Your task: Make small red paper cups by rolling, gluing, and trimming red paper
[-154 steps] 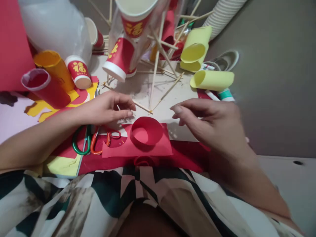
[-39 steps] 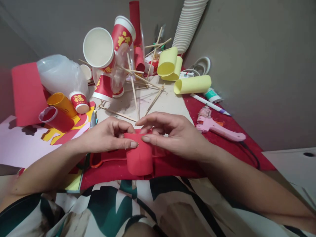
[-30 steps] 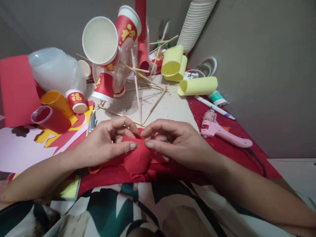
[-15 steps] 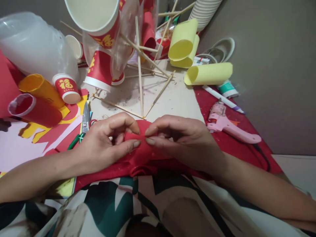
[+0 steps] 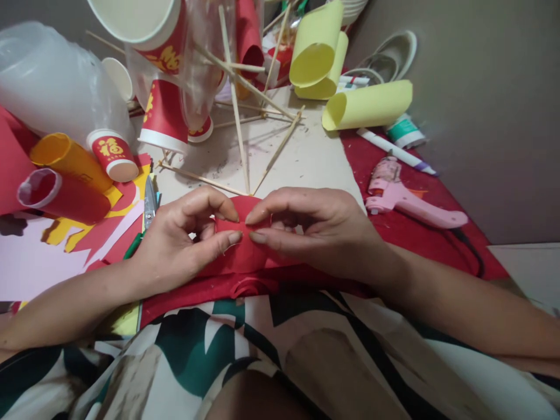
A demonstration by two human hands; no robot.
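A piece of red paper (image 5: 245, 256) with a rounded far edge lies between my hands, close to the front edge of the table. My left hand (image 5: 181, 233) pinches it between thumb and fingertips from the left. From the right, my right hand (image 5: 315, 227) grips it the same way, the two sets of fingertips almost meeting in the middle. Part of the paper is hidden behind my fingers. Just beyond my left hand are scissors (image 5: 150, 201), their green handle partly covered. Past the paper stands a frame of thin wooden sticks (image 5: 238, 128).
On the right lie a pink glue gun (image 5: 406, 204), a white marker (image 5: 394, 150) and yellow paper tubes (image 5: 371, 106). Red paper cups (image 5: 164, 114), a plastic bag (image 5: 61, 81), an orange tube (image 5: 72, 160) and paper scraps (image 5: 52, 259) crowd the left side.
The camera view has shifted slightly, so the hands and paper appear a little higher in the picture. Both hands keep their pinch on the red paper.
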